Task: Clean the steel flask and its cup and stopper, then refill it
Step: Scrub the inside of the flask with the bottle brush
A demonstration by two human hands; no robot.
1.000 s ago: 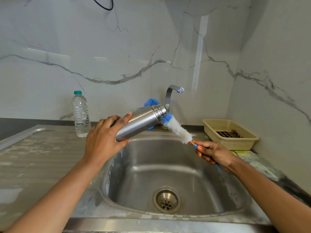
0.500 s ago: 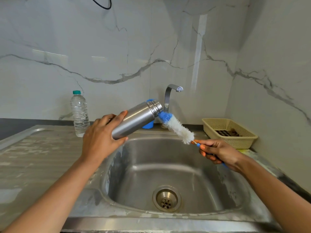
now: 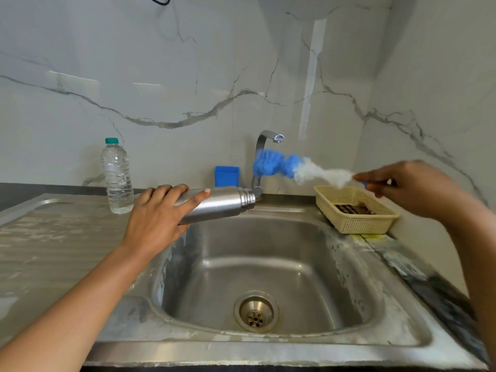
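flask (image 3: 214, 205) lies near-level over sink (image 3: 281, 208) back edge, mouth pointing right | my left hand (image 3: 158, 216), fingers wrapped round its base | right hand (image 3: 402, 183) pinches brush (image 3: 292, 167) handle, bristles clear, above and right of mouth

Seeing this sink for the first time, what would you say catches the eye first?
The blue-and-white bottle brush stands out, held in the air by the right hand, its blue tip in front of the tap. Next is the steel flask, held nearly level by the left hand over the back-left edge of the sink, its open mouth pointing right. A clear water bottle stands on the drainboard at left.
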